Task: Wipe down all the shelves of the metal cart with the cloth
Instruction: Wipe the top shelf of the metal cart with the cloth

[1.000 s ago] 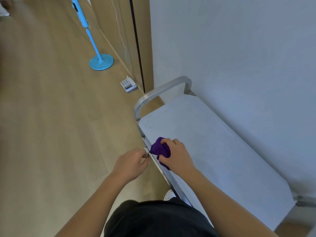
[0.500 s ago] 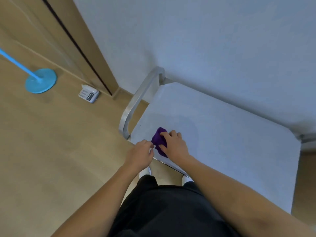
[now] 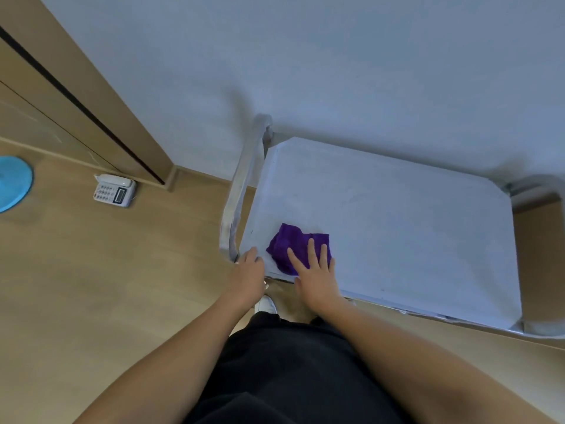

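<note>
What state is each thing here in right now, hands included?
cloth, crumpled, lying on the top shelf near its left corner.
right hand, fingers straight, pressing the cloth.
left hand, touching the shelf's near corner; grip unclear.
cart, standing against the wall.
telephone, lying on the floor.

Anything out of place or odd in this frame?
A white phone sits on the floor by the door frame, an unusual spot. The cart top and cloth under the right hand look normal.

Purple cloth point(image 3: 289, 246); pale grey cart point(image 3: 397, 228) (plain); blue disc point(image 3: 12, 183).
</note>
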`<state>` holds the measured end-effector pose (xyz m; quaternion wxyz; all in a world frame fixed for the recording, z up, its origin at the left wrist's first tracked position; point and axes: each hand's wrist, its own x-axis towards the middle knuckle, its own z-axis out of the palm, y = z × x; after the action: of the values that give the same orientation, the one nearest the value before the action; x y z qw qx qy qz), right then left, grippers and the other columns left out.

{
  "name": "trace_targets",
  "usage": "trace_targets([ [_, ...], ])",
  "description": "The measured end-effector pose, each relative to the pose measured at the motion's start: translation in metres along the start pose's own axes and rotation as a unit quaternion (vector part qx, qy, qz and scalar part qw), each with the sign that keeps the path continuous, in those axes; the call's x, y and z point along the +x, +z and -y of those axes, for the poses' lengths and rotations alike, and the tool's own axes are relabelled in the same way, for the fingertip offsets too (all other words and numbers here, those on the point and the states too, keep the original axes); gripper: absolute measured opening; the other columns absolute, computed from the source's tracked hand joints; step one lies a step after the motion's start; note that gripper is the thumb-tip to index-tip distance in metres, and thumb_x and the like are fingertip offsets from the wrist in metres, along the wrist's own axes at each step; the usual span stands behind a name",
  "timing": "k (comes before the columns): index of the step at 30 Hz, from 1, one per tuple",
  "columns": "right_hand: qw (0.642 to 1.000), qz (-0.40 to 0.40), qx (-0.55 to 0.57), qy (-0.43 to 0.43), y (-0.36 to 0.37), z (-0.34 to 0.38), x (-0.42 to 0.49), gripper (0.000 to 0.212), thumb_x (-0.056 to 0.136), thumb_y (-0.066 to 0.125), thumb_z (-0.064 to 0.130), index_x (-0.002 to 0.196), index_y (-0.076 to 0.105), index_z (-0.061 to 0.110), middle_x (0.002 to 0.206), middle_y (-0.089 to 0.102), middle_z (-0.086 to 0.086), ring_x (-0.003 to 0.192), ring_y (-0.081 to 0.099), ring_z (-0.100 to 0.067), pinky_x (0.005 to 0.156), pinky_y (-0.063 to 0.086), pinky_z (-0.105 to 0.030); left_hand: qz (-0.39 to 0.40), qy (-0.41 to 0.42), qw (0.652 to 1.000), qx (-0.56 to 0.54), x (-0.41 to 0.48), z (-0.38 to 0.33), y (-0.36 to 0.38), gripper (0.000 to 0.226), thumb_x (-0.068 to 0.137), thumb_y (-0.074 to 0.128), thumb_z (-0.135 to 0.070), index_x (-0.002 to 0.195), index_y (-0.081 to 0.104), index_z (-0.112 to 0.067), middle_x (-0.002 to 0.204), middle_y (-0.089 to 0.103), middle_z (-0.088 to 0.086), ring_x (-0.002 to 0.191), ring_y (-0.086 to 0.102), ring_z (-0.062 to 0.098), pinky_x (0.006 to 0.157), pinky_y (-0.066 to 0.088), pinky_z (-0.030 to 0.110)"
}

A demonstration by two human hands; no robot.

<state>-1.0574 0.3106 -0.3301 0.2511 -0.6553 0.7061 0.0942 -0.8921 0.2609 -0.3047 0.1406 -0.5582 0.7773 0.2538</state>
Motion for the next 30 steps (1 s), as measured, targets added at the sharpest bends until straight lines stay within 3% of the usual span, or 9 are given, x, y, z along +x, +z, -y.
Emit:
trace_targets([
  [6, 0.996, 0.019, -0.038, -0.078, -0.004, 0.025, 0.015, 0.073, 0.098, 0.044, 0.036, 0.152, -0.005, 0.036, 0.16, -0.018, -0.009, 0.146, -0.017, -0.034, 0.119, 0.003, -0.056, -0.003, 0.032, 0.999, -0.014, -0.005, 0.014, 0.006, 0.031, 0.088, 0.056, -0.005, 0.12, 0.055, -0.006, 0.15, 0.03, 0.008, 0.127, 0.043, 0.021, 0.089, 0.045, 0.03],
  [10, 0.998, 0.033, -0.028, -0.046, -0.011, 0.008, 0.023, 0.074, 0.096, 0.043, 0.036, 0.152, -0.005, 0.037, 0.161, -0.017, -0.006, 0.147, -0.016, -0.03, 0.119, 0.004, -0.051, -0.013, 0.053, 0.998, -0.033, -0.005, 0.02, 0.006, 0.052, 0.087, 0.054, 0.0, 0.138, 0.043, -0.006, 0.157, 0.021, 0.004, 0.134, 0.039, 0.021, 0.092, 0.045, 0.03],
  [13, 1.0, -0.014, 0.01, 0.006, -0.011, 0.002, 0.019, 0.062, 0.095, 0.039, 0.043, 0.151, 0.013, 0.035, 0.162, -0.002, -0.006, 0.149, -0.006, -0.03, 0.119, 0.006, -0.054, -0.004, 0.05, 0.998, -0.034, -0.005, 0.022, 0.008, 0.061, 0.092, 0.052, -0.003, 0.148, 0.029, -0.006, 0.162, 0.008, 0.003, 0.145, 0.023, 0.02, 0.103, 0.042, 0.03],
  [16, 0.993, -0.085, 0.063, 0.045, -0.015, 0.014, 0.017, 0.049, 0.095, 0.039, 0.051, 0.14, 0.038, 0.031, 0.157, 0.021, -0.009, 0.145, 0.013, -0.036, 0.117, 0.018, -0.052, -0.004, 0.045, 0.999, -0.028, -0.006, 0.021, 0.01, 0.058, 0.094, 0.051, -0.01, 0.148, 0.029, -0.005, 0.163, 0.006, 0.005, 0.147, 0.02, 0.02, 0.107, 0.041, 0.031],
  [18, 0.991, -0.103, 0.074, 0.052, -0.017, 0.033, 0.025, 0.049, 0.095, 0.042, 0.052, 0.141, 0.035, 0.035, 0.154, 0.026, -0.007, 0.141, 0.02, -0.04, 0.113, 0.027, -0.053, -0.008, 0.049, 0.999, -0.023, -0.006, 0.022, 0.013, 0.058, 0.096, 0.05, -0.014, 0.148, 0.027, -0.004, 0.163, 0.005, 0.006, 0.149, 0.015, 0.02, 0.111, 0.037, 0.031],
  [22, 0.997, -0.045, 0.029, 0.053, -0.006, 0.061, 0.042, 0.051, 0.099, 0.044, 0.041, 0.146, 0.024, 0.038, 0.162, 0.005, -0.001, 0.141, 0.002, -0.053, 0.113, 0.014, -0.065, -0.004, 0.066, 0.997, -0.027, -0.003, 0.027, 0.018, 0.063, 0.098, 0.047, -0.014, 0.152, 0.016, -0.003, 0.163, -0.002, 0.007, 0.15, 0.003, 0.02, 0.115, 0.03, 0.031],
  [25, 0.995, -0.065, -0.048, -0.06, 0.01, 0.058, 0.039, 0.067, 0.091, 0.061, 0.025, 0.149, 0.027, 0.029, 0.161, 0.014, -0.002, 0.139, 0.01, -0.057, 0.111, 0.02, -0.065, -0.012, 0.07, 0.996, -0.053, -0.005, 0.03, 0.021, 0.069, 0.096, 0.047, -0.011, 0.154, 0.01, -0.007, 0.163, -0.002, 0.003, 0.15, 0.006, 0.019, 0.111, 0.037, 0.032],
  [27, 0.986, -0.071, -0.087, -0.121, 0.015, 0.045, 0.044, 0.074, 0.089, 0.065, 0.028, 0.151, 0.025, 0.021, 0.159, 0.022, -0.003, 0.14, 0.019, -0.053, 0.111, 0.027, -0.061, -0.014, 0.067, 0.997, -0.047, -0.008, 0.031, 0.026, 0.068, 0.097, 0.044, -0.01, 0.154, 0.008, -0.008, 0.163, -0.004, 0.003, 0.15, 0.002, 0.019, 0.112, 0.036, 0.033],
  [30, 0.991, -0.075, -0.056, -0.091, 0.005, 0.034, 0.065, 0.075, 0.095, 0.051, 0.042, 0.153, 0.013, 0.014, 0.162, 0.008, -0.007, 0.147, 0.01, -0.037, 0.118, 0.02, -0.052, -0.006, 0.064, 0.998, -0.022, -0.014, 0.034, 0.035, 0.067, 0.097, 0.039, -0.007, 0.154, 0.005, -0.008, 0.163, -0.013, 0.004, 0.15, -0.007, 0.018, 0.114, 0.032, 0.032],
])
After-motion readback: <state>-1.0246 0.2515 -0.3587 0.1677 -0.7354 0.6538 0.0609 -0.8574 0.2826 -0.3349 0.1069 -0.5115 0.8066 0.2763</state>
